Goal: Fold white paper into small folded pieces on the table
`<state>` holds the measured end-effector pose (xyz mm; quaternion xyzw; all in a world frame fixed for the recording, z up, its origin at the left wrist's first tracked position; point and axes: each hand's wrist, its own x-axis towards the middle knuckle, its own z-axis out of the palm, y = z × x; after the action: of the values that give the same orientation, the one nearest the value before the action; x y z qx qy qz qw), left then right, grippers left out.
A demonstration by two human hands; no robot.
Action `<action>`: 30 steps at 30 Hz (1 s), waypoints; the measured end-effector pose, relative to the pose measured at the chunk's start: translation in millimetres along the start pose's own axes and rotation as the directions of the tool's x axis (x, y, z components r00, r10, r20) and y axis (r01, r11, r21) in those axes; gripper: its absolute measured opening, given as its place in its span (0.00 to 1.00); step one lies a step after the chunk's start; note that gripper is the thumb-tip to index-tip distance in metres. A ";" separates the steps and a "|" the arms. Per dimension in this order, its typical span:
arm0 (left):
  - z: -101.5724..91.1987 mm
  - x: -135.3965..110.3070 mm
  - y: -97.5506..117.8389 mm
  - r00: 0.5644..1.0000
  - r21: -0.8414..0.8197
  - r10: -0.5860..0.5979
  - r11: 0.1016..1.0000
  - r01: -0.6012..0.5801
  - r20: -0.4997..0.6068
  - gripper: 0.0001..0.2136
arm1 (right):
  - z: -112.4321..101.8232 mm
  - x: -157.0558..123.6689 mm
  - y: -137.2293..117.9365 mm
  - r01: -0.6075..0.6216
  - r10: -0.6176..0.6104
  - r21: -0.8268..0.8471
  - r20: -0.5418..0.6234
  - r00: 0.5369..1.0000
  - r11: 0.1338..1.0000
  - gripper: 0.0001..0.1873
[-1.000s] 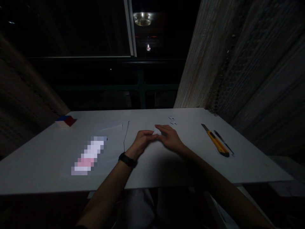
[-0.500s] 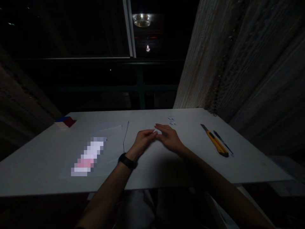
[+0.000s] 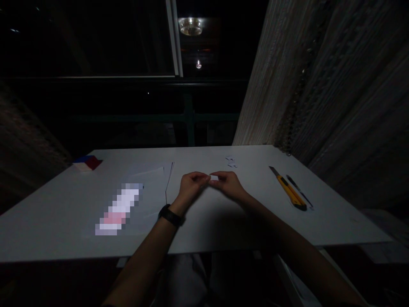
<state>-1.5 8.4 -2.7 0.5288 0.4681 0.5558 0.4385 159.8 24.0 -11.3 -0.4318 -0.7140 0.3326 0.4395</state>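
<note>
One small white piece shows within right grip, against left grip.

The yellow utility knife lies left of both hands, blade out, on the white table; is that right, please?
Only the side is wrong: the head view shows the yellow utility knife to the right of both the left hand and the right hand.

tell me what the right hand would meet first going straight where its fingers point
Most likely the left hand, its fingertips close ahead of the right hand by the small white piece; whether the hands touch is unclear.
</note>
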 end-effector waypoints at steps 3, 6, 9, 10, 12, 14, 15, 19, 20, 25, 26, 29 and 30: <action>0.4 -0.5 0.6 0.999 0.075 0.042 0.996 -0.043 0.011 0.14 | 0.6 -0.1 0.4 -0.083 0.070 0.167 0.081 0.994 0.983 0.21; 1.4 -1.2 0.2 0.997 0.091 0.020 0.996 -0.027 0.069 0.13 | 1.1 -0.5 0.2 -0.215 0.164 0.311 0.182 0.970 0.926 0.22; 2.0 -1.1 -1.7 0.997 0.060 -0.024 0.998 0.020 0.070 0.12 | 0.6 0.0 -0.7 -0.297 0.214 0.383 0.244 0.946 0.875 0.20; 2.1 -1.1 -2.3 0.997 0.032 -0.041 0.999 0.039 0.067 0.12 | 0.1 0.3 -1.2 -0.308 0.217 0.389 0.260 0.941 0.868 0.19; 2.3 -1.1 -3.2 0.994 -0.053 -0.078 0.995 0.082 0.071 0.11 | -1.0 1.2 -1.9 -0.320 0.218 0.390 0.283 0.934 0.864 0.18; 2.8 -1.5 -3.6 0.991 -0.133 -0.109 0.984 0.119 0.082 0.12 | -2.0 2.1 -2.0 -0.333 0.226 0.389 0.294 0.929 0.859 0.18; 3.1 -1.7 -3.6 0.989 -0.151 -0.120 0.980 0.132 0.085 0.12 | -2.3 2.5 -1.7 -0.341 0.233 0.390 0.298 0.926 0.855 0.18; 3.8 -2.3 -3.8 0.988 -0.120 -0.128 0.983 0.138 0.081 0.12 | -3.0 3.7 -0.3 -0.375 0.258 0.392 0.320 0.912 0.840 0.18; 3.7 -2.4 -3.8 0.989 -0.107 -0.124 0.985 0.133 0.082 0.11 | -3.1 3.9 -0.1 -0.384 0.262 0.393 0.328 0.907 0.835 0.19; 3.5 -2.7 -3.7 0.988 -0.057 -0.117 0.991 0.122 0.097 0.11 | -3.3 5.0 2.4 -0.404 0.272 0.389 0.351 0.896 0.828 0.18; 3.7 -2.7 -3.7 0.988 -0.051 -0.119 0.991 0.125 0.098 0.10 | -3.1 5.3 3.4 -0.404 0.273 0.386 0.351 0.896 0.829 0.18; 4.2 -2.8 -4.2 0.987 -0.046 -0.134 0.989 0.138 0.086 0.09 | -2.1 5.6 5.9 -0.393 0.263 0.378 0.351 0.899 0.838 0.18; 4.2 -2.6 -4.5 0.987 -0.050 -0.141 0.988 0.145 0.079 0.09 | -1.8 5.4 6.1 -0.387 0.259 0.376 0.348 0.901 0.842 0.17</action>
<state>2.8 6.9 -7.6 0.5020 0.4724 0.5156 0.5089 162.1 31.6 -14.0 -0.3853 -0.5927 0.6119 0.3548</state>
